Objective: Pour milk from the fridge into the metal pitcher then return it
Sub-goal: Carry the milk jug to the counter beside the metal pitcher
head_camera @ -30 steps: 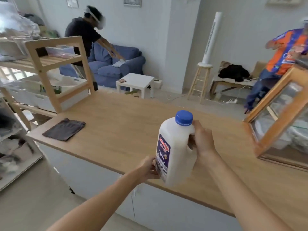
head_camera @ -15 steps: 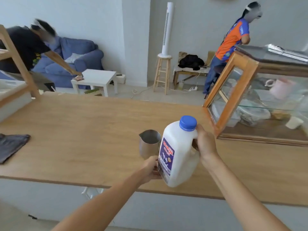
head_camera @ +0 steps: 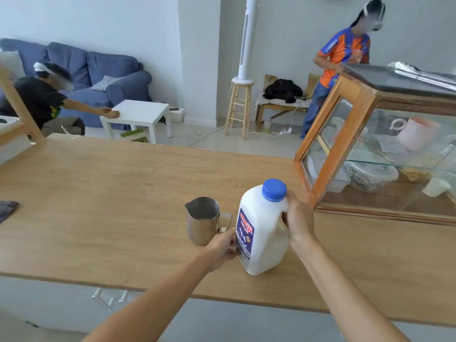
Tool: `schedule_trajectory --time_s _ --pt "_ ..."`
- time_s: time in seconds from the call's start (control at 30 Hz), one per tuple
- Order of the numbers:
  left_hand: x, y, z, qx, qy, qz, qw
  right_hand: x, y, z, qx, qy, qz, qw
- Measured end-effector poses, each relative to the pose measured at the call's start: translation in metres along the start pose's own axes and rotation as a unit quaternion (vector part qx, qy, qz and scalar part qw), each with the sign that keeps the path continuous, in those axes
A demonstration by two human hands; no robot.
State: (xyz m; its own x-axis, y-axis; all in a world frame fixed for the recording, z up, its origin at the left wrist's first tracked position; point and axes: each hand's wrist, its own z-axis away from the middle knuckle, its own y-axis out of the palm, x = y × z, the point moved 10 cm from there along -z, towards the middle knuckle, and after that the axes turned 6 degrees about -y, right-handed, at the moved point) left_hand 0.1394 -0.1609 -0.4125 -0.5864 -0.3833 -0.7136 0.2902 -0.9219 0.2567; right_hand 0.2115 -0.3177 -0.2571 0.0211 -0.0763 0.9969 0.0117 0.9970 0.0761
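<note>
Head view. White plastic milk jug (head_camera: 264,233) with blue screw cap (head_camera: 274,190) and blue-and-red label, tilted slightly, held over the near part of the light wooden bench (head_camera: 111,198); whether its base touches the bench cannot be told. Cap on. Right hand (head_camera: 297,218) gripping the jug's handle, fingers curled round it. Left hand (head_camera: 222,245) against the lower label side of the jug, fingers wrapped toward its base, steadying it. Small stainless-steel pitcher (head_camera: 203,219) upright on the bench just left of the jug, spout to the left, handle toward the jug; left hand's fingers near that handle, contact unclear. Dark grey cloth (head_camera: 7,209) at the bench's far left edge. Wooden-framed glass display case (head_camera: 370,149) on the bench at right, with a pink jug and containers inside. Beyond the bench: blue sofa (head_camera: 98,75), white side table (head_camera: 140,114), wooden stool (head_camera: 240,107) carrying a white tower fan (head_camera: 246,38), and two other persons, one (head_camera: 42,99) crouching by the table, one (head_camera: 343,60) standing behind the case.
</note>
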Motion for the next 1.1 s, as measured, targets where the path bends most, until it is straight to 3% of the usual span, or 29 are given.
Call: schedule_trajectory --time_s 0.27,0.67,0.9,1.1 --pt "0.003 0.004 -0.008 -0.011 -0.007 -0.007 1.000 -0.010 -0.007 -0.016 -0.010 0.010 0.013 1.000" --pt "-0.010 0.003 0.007 -0.049 0.018 -0.065 0.997 -0.008 -0.005 -0.015 0.043 -0.018 0.017 0.999" --pt "-0.073 0.011 0.050 -0.102 0.165 -0.137 0.971 -0.015 -0.006 -0.013 0.029 -0.010 -0.037 0.999" --pt "-0.141 0.050 0.111 -0.069 0.297 -0.213 0.928 -0.030 -0.009 -0.011 0.035 0.005 -0.041 0.999"
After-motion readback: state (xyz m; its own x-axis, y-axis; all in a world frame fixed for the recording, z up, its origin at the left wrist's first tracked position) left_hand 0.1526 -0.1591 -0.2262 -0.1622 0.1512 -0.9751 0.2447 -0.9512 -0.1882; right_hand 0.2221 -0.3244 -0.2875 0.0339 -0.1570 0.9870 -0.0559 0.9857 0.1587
